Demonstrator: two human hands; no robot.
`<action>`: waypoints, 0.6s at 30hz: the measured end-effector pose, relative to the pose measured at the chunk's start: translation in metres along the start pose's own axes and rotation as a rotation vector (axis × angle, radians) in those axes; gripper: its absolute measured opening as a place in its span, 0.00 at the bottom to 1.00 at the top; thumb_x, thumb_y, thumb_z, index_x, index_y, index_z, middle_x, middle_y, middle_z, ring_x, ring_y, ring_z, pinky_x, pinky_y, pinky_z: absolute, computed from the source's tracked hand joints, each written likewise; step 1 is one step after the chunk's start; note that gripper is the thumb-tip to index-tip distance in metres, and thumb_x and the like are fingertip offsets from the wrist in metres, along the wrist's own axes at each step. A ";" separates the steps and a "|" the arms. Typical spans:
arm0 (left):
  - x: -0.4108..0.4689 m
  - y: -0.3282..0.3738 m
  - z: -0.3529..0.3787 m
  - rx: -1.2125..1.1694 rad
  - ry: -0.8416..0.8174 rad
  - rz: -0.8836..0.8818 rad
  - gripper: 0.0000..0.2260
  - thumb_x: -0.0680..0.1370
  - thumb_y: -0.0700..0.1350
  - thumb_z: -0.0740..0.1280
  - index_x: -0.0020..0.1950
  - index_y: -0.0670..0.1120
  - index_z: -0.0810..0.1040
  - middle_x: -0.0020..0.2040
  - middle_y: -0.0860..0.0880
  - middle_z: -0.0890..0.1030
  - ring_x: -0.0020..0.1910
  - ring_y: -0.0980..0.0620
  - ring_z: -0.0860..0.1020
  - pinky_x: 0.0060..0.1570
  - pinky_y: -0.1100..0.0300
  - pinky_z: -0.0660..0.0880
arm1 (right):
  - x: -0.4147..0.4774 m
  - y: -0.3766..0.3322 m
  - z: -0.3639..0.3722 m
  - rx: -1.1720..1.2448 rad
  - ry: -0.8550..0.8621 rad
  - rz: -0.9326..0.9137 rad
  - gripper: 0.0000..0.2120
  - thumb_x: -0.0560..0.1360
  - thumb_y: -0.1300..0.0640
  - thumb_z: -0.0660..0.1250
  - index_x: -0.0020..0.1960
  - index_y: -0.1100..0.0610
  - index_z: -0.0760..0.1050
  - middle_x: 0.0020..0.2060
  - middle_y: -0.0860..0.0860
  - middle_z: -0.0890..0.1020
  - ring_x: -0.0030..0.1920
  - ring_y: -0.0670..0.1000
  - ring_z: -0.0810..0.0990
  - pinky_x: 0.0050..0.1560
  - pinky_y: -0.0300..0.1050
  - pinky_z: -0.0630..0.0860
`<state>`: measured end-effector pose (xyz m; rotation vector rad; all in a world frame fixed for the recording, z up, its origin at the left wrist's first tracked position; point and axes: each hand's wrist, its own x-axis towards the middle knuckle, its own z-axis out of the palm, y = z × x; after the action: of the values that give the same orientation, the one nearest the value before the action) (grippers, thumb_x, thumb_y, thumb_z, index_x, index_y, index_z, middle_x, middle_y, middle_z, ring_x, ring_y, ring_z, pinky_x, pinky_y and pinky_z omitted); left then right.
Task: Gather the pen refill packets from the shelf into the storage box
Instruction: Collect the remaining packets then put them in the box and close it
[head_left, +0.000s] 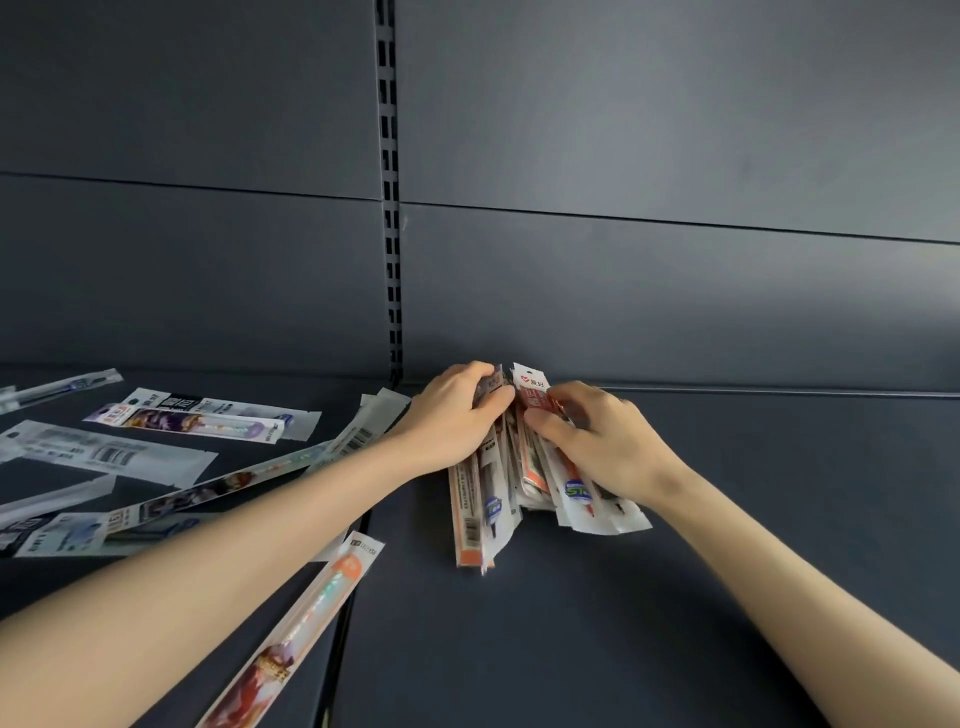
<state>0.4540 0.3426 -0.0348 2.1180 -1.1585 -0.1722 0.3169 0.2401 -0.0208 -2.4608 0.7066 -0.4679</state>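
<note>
orange packet partly below bottom edge

Dark grey metal shelf.
Loose refill packets lie scattered at left; packet bundle rests at centre rear.

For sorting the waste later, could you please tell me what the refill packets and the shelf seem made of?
The refill packets look like thin glossy plastic film, partly clear: they glint and refills show through. The shelf seems matt dark-grey painted sheet metal, judging by its smooth flat panels and slotted upright.
</note>
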 end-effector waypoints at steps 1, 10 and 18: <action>-0.001 -0.001 -0.002 0.015 0.008 0.001 0.20 0.80 0.54 0.58 0.70 0.47 0.68 0.68 0.48 0.71 0.63 0.46 0.73 0.59 0.54 0.69 | -0.001 -0.001 0.000 -0.013 0.004 0.001 0.20 0.76 0.42 0.61 0.61 0.53 0.75 0.54 0.50 0.80 0.54 0.52 0.77 0.52 0.45 0.72; -0.023 -0.001 -0.029 0.103 0.040 0.055 0.13 0.80 0.51 0.61 0.60 0.47 0.76 0.60 0.51 0.75 0.50 0.52 0.76 0.52 0.58 0.70 | -0.004 -0.010 0.004 -0.074 0.075 -0.045 0.18 0.77 0.46 0.63 0.60 0.57 0.75 0.55 0.53 0.78 0.56 0.55 0.75 0.49 0.44 0.69; -0.069 -0.034 -0.087 0.499 -0.076 -0.097 0.24 0.74 0.62 0.64 0.63 0.48 0.74 0.63 0.51 0.75 0.59 0.52 0.74 0.57 0.56 0.71 | -0.011 -0.038 0.007 0.032 0.105 -0.237 0.09 0.77 0.53 0.65 0.53 0.54 0.79 0.52 0.48 0.78 0.50 0.52 0.75 0.50 0.42 0.69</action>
<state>0.4739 0.4534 -0.0064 2.6249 -1.2388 -0.0044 0.3253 0.2764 -0.0066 -2.5154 0.4446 -0.6963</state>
